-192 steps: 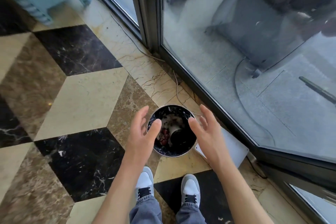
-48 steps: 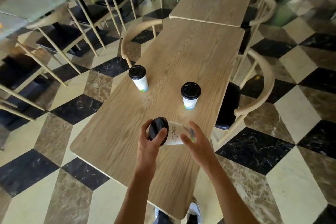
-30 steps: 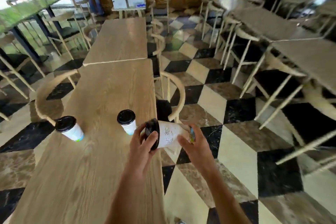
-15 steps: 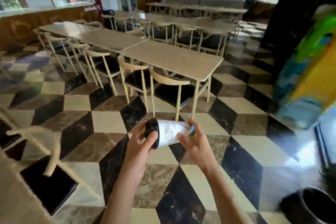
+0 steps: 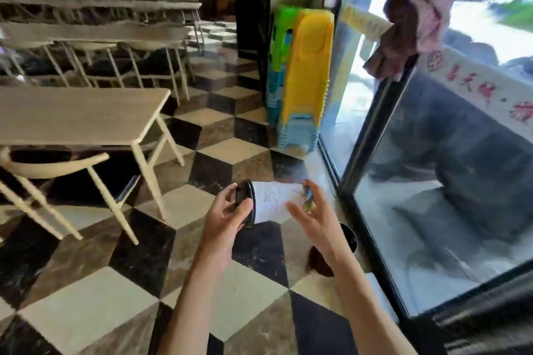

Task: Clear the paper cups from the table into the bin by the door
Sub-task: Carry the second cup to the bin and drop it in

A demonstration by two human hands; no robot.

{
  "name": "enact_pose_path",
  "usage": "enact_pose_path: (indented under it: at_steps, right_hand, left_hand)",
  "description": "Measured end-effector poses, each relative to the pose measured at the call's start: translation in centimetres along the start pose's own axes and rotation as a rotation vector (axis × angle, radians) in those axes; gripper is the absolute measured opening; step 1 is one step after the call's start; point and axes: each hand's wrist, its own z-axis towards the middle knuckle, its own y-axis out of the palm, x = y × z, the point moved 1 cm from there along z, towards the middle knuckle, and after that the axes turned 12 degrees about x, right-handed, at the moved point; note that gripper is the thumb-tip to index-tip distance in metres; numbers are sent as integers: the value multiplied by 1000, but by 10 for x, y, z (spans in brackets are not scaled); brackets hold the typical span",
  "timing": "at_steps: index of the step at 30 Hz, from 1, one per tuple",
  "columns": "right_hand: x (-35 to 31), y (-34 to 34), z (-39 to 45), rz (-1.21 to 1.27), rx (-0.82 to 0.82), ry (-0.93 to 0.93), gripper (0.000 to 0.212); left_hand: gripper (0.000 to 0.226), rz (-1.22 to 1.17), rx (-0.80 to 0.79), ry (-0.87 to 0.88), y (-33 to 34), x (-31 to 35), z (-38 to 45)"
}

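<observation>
**Checkered floor by the glass door**

The floor (image 5: 86, 305) is polished stone laid in a cube pattern of black, cream and brown marble tiles. A light wooden counter (image 5: 75, 115) stands on it at the left on pale slanted legs, with a curved-back chair (image 5: 54, 164) pushed under its near edge; its top is bare as far as the view shows. More counters and chairs stand behind, blurred. A stack of coloured plastic stools (image 5: 302, 81), yellow, green and blue, rests on the floor against the dark pillar beside the door. A dark round bin (image 5: 350, 236) sits on the floor just beside the glass door's frame (image 5: 372, 135), mostly hidden behind a forearm.
</observation>
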Motion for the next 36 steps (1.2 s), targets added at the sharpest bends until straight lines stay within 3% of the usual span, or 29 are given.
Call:
enact_pose_path:
  at_steps: [10, 16, 22, 29, 36]
  right_hand:
    - [49, -106, 94, -79, 327, 109, 76]
    - [80, -152, 186, -128, 520, 180, 69]
    - [105, -176, 261, -153, 614, 295, 70]
    - [180, -187, 318, -111, 621, 509, 68]
    - [318, -175, 333, -166, 489, 662, 69]
  left_hand:
    - [47, 61, -310, -77, 156, -45, 90]
    - [78, 80, -472, -136, 268, -80, 185]
    - [64, 164, -607, -185, 343, -106, 257]
    - [69, 340, -598, -252, 378, -167, 303]
    - [66, 407, -462, -458, 374, -297, 328]
